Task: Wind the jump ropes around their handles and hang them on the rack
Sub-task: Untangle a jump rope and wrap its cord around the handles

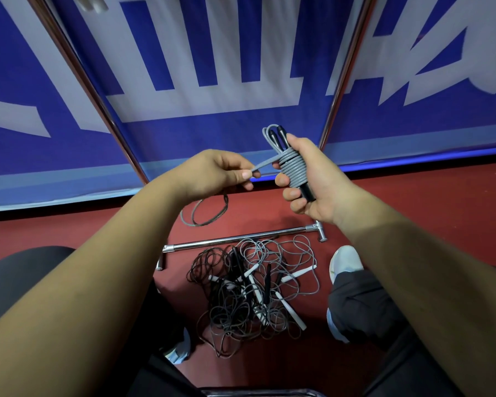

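Our forearms reach forward: our right hand point(312, 181) grips two black plastic handles point(308, 193) wrapped in grey rubbery jump rope point(292, 167), and our left hand point(218, 170) pinches its free strand. We judge winding is under way; next comes another taut wrap, before hanging it on the chrome tubular rack point(235, 239).

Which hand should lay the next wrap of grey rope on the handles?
Left. The left hand pinches the loose rope right beside the coil, so it is free to circle round. The right hand grips the handles and likely serves best steadying the bundle.
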A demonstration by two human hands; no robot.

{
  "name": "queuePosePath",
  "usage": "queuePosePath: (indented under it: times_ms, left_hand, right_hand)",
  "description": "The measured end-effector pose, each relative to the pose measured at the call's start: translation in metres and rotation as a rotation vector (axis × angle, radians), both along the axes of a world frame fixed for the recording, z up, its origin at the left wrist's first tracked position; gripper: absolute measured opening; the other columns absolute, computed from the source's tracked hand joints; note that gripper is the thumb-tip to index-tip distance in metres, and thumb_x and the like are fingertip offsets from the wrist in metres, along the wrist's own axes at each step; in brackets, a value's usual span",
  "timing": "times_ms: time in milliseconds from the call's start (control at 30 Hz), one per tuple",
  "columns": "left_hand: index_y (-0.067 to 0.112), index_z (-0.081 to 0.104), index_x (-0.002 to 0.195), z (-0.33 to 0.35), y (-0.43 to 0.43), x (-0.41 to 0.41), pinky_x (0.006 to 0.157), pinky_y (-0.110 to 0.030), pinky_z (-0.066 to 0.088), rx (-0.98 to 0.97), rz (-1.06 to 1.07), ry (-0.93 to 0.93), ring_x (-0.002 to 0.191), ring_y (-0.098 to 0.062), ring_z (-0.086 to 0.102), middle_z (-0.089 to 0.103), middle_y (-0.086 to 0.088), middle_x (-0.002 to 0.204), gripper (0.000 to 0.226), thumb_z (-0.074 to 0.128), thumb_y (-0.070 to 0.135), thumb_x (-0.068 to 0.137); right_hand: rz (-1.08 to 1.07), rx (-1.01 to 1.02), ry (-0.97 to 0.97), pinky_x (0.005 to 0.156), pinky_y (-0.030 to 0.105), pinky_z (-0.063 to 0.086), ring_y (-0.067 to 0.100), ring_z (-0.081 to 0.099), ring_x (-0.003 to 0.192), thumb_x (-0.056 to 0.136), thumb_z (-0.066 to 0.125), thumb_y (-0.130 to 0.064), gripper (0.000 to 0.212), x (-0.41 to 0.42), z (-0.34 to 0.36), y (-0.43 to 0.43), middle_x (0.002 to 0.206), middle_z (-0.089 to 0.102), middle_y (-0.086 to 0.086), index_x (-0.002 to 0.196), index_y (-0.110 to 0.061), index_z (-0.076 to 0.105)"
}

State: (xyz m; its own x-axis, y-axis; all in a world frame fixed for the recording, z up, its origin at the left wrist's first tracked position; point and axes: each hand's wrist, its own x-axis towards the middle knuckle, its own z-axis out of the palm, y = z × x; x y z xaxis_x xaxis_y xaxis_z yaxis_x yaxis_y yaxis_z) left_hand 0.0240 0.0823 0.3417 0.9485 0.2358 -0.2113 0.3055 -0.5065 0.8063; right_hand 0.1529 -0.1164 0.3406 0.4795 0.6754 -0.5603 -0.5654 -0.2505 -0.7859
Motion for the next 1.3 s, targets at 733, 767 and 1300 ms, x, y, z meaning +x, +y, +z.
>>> queuePosePath:
  times_ms: [733,767,1300]
  left_hand:
    - [0.040,0.066,0.064,-0.006,-0.002,0.005,0.054,-0.002,0.035,0.340,0.019,0.067,0.056,0.016,0.054,0.062,0.029,0.056,0.035,0.081,0.022,0.090]
    - [0.040,0.067,0.065,-0.006,-0.003,0.004,0.057,-0.003,0.036,0.331,0.013,0.070,0.057,0.015,0.054,0.063,0.029,0.057,0.034,0.081,0.021,0.089]
    - [0.025,0.083,0.091,0.036,-0.011,0.004,0.087,-0.036,0.061,0.146,-0.004,-0.135,0.087,-0.019,0.076,0.080,0.003,0.085,0.020,0.084,0.007,0.083]
  right_hand:
    - [0.508,0.118,0.086,0.040,0.019,0.019,0.010,0.028,0.040,0.108,0.035,-0.051,0.061,-0.031,-0.003,-0.006,0.069,0.048,0.004,0.139,-0.008,0.065]
    - [0.511,0.116,0.085,0.039,0.019,0.020,0.010,0.028,0.040,0.108,0.035,-0.051,0.061,-0.031,-0.004,-0.006,0.069,0.049,0.004,0.139,-0.008,0.065]
    - [0.589,0.013,0.103,0.041,0.017,0.025,0.009,0.037,0.052,0.098,0.053,-0.066,0.055,-0.034,-0.017,-0.002,0.080,0.052,0.003,0.132,-0.023,0.062]
